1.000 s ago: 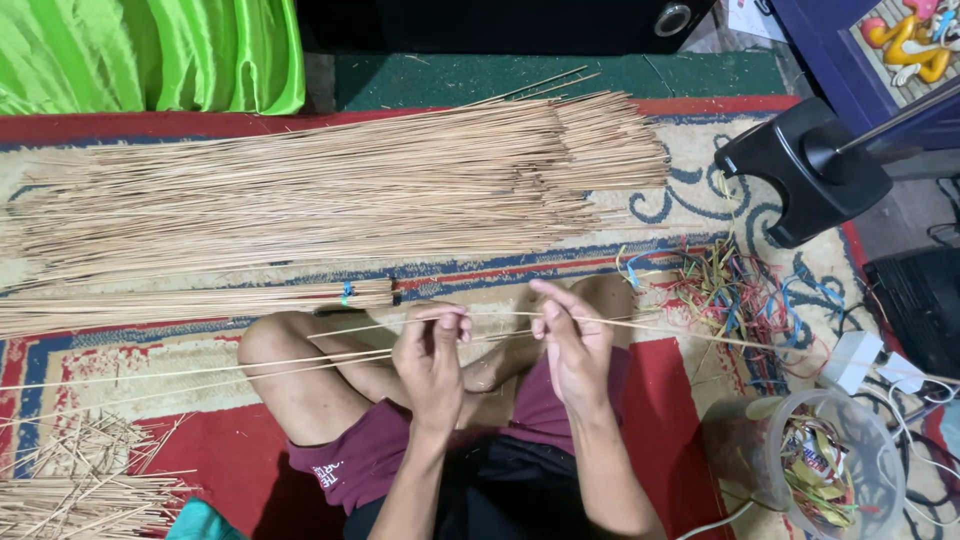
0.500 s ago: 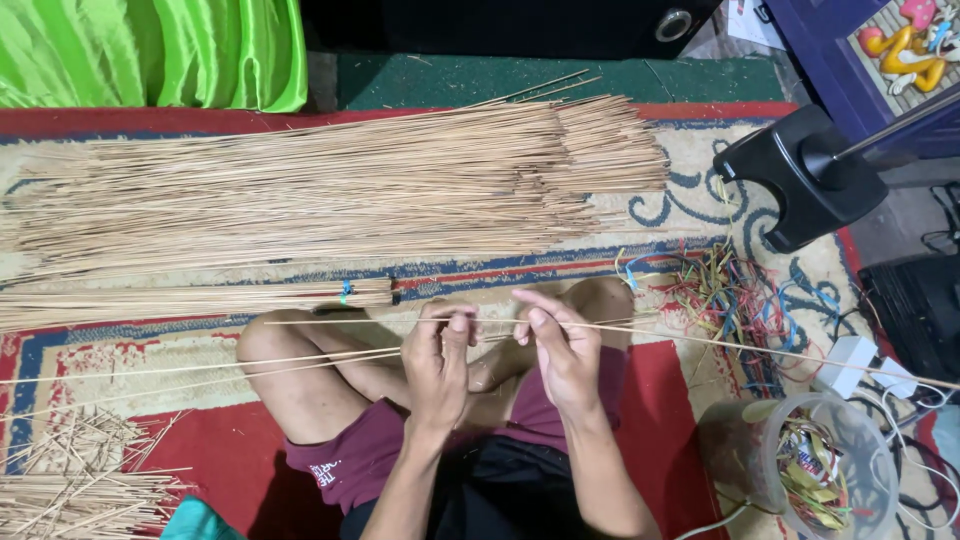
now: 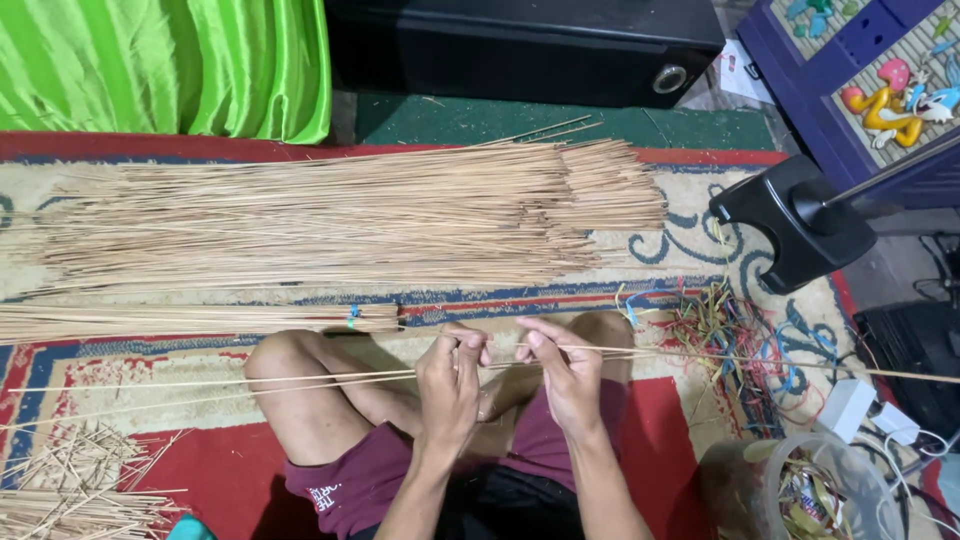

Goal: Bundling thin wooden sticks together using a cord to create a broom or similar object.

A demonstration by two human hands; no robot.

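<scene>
I sit cross-legged on a patterned rug. My left hand [image 3: 450,385] pinches a few long thin sticks [image 3: 250,383] that run out to the left over my knee. My right hand [image 3: 568,372] pinches a thin stick [image 3: 760,360] that stretches away to the right. The two hands are a short gap apart above my lap. A broad pile of long pale sticks [image 3: 340,215] lies across the rug just beyond my knees. A tied bundle of sticks [image 3: 190,320] with a blue band lies between that pile and my left knee.
Short stick offcuts [image 3: 70,480] lie at the lower left. Coloured wire ties [image 3: 740,345] are scattered at the right beside a black stand base [image 3: 795,220]. A clear tub of ties [image 3: 810,490] stands at lower right. Green cloth [image 3: 160,65] and a black speaker [image 3: 520,40] sit behind.
My hands have shifted slightly right and drawn a little apart along the sticks. The piles on the rug have not moved.
</scene>
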